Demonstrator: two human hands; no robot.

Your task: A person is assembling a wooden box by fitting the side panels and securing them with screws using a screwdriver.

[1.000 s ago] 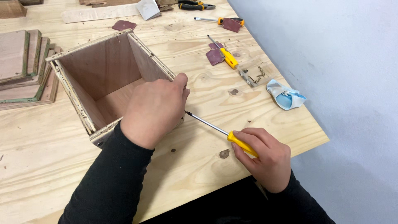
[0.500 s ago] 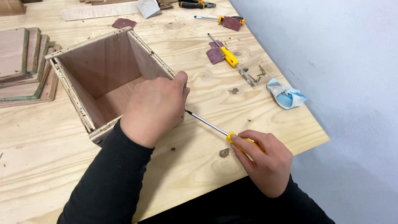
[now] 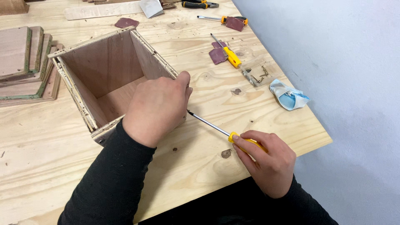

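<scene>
An open plywood box [image 3: 108,62] stands on the pale wooden table [image 3: 41,158]. My left hand [image 3: 156,108] grips the box's near right corner, fingers over the rim. My right hand [image 3: 264,160] holds a yellow-handled screwdriver [image 3: 216,128] by its handle. The steel shaft runs up and left, and its tip meets the box's outer side just under my left thumb. The spot where the tip touches is hidden by my left hand.
A stack of plywood panels [image 3: 23,62] lies at the left. A second yellow screwdriver [image 3: 227,52], sandpaper scraps [image 3: 217,55], a clear tray of screws [image 3: 258,74], a crumpled blue-white cloth [image 3: 288,96] and pliers [image 3: 198,5] lie to the right and back. The table edge runs close on the right.
My right hand has shifted slightly on the screwdriver handle, as if turning it. My left hand and the box stay where they were.
</scene>
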